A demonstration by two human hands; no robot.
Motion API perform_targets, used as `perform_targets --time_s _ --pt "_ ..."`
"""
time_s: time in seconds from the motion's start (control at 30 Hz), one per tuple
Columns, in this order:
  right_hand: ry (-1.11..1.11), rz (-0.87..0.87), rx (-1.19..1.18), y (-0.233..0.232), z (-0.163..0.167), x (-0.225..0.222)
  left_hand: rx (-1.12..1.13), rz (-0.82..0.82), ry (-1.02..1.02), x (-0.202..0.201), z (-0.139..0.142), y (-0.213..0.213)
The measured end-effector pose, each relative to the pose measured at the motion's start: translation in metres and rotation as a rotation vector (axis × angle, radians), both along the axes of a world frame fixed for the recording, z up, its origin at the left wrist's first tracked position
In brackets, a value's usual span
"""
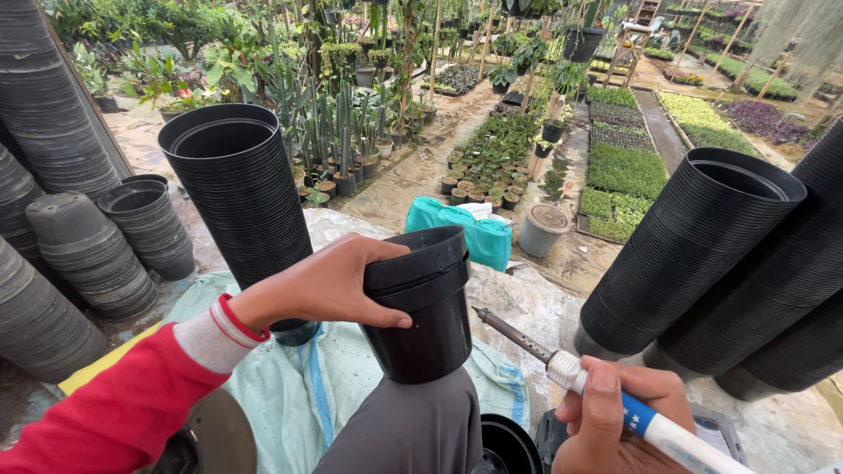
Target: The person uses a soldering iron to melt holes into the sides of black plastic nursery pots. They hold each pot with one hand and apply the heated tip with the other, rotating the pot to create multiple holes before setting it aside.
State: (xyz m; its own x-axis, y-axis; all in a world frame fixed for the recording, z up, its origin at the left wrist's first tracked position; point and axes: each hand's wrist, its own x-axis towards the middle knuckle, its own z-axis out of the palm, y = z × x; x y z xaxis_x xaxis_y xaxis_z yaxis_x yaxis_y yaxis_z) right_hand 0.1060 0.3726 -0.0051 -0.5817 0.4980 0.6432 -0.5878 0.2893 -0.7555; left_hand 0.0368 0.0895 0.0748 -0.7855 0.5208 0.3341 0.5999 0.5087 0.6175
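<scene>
Soldering iron [562, 362] is gripped tight in the right hand [615, 417]; 2 nested black pots [426, 303] get clamped by the left hand [329, 285], best kept steady, tip square.

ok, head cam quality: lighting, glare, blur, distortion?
Head view: soft, even daylight, no hard shadows, no glare on the black pot. Left hand, right hand and soldering tool are sharp. Wide-angle bend makes the pot stacks lean outward. Far nursery rows look a bit hazy.
</scene>
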Motion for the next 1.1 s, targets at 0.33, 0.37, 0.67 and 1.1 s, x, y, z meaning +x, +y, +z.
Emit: perform_targets --time_s 0.33,0.37,0.67,1.1 --pt "0.034 0.069 -0.011 -0.02 0.006 0.002 -0.077 -0.009 0.222 0.009 -0.009 -0.003" --pt "0.022 0.057 -0.006 -0.022 0.007 0.001 -0.101 0.017 0.209 0.01 -0.01 -0.003" --pt "-0.038 0.032 0.003 -0.026 0.007 -0.002 -0.138 0.08 0.151 0.016 -0.008 0.0" --pt "-0.027 0.041 0.026 -0.028 0.005 -0.003 -0.142 0.05 0.223 0.018 -0.01 -0.001"
